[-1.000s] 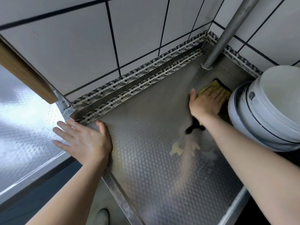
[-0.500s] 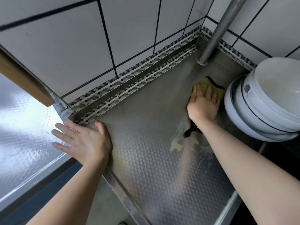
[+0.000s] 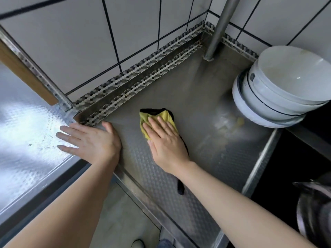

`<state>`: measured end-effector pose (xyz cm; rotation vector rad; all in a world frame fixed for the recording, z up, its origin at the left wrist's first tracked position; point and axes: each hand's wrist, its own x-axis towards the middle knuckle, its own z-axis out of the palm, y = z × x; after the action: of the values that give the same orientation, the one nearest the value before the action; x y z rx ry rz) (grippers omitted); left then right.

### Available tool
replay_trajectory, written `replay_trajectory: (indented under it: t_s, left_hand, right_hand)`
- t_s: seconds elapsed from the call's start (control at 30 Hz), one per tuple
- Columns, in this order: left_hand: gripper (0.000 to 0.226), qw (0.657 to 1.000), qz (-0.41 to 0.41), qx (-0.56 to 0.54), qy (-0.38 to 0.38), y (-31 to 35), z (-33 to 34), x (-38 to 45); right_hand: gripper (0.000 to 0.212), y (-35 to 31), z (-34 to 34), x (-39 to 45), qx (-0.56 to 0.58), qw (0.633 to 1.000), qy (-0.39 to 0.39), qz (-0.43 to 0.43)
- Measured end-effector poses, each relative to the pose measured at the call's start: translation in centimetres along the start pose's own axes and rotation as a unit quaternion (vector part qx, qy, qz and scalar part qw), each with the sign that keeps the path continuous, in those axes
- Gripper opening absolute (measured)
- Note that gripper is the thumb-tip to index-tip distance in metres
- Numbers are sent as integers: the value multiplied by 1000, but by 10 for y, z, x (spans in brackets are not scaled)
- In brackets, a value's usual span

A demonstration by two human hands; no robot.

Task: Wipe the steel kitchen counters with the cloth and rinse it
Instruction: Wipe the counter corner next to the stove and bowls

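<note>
A yellow cloth (image 3: 161,116) with a black edge lies flat on the embossed steel counter (image 3: 200,163). My right hand (image 3: 165,142) presses down on the cloth, palm flat and fingers spread, near the counter's left part. A black strip of the cloth trails out under my wrist. My left hand (image 3: 91,142) rests flat and open on the seam between this counter and the brighter steel surface (image 3: 23,140) on the left, holding nothing. A pale yellowish smear (image 3: 231,124) sits on the counter in front of the bowls.
A stack of white bowls (image 3: 279,92) stands at the counter's right. A steel pole (image 3: 220,27) rises from the back corner. White tiled walls close the back. A dark gap (image 3: 308,158) and a metal pot (image 3: 317,210) lie at the right.
My right hand slid the cloth from the back right corner beside the bowls toward the left, close to my left hand. The smear it covered now shows. My left hand stayed put.
</note>
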<state>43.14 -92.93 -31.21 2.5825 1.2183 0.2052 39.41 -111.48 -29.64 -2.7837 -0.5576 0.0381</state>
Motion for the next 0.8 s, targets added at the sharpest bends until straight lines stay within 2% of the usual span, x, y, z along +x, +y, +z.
replay_trajectory:
  t_s: [0.1, 0.23, 0.3, 0.43, 0.53, 0.67, 0.8]
  left_hand:
    - [88, 1000, 8, -2, 3, -2, 3, 0]
    - [88, 1000, 7, 5, 7, -2, 4, 0]
    - [88, 1000, 7, 4, 9, -2, 4, 0]
    - [88, 1000, 7, 10, 14, -2, 6, 1]
    - [89, 1000, 5, 12, 22, -2, 8, 2]
    - [89, 999, 5, 16, 29, -2, 8, 2]
    - [89, 999, 9, 10, 31, -1, 6, 1]
  right_hand:
    - [53, 11, -4, -30, -14, 999, -18, -36]
    - [52, 65, -24, -44, -30, 995, 28, 90]
    - [51, 93, -37, -43, -39, 991, 33, 120]
    - [55, 132, -48, -21, -63, 996, -1, 69]
    - [55, 148, -51, 2, -32, 985, 40, 163]
    - [56, 154, -48, 2, -39, 948, 112, 295]
    - [62, 137, -37, -29, -55, 922, 141, 356]
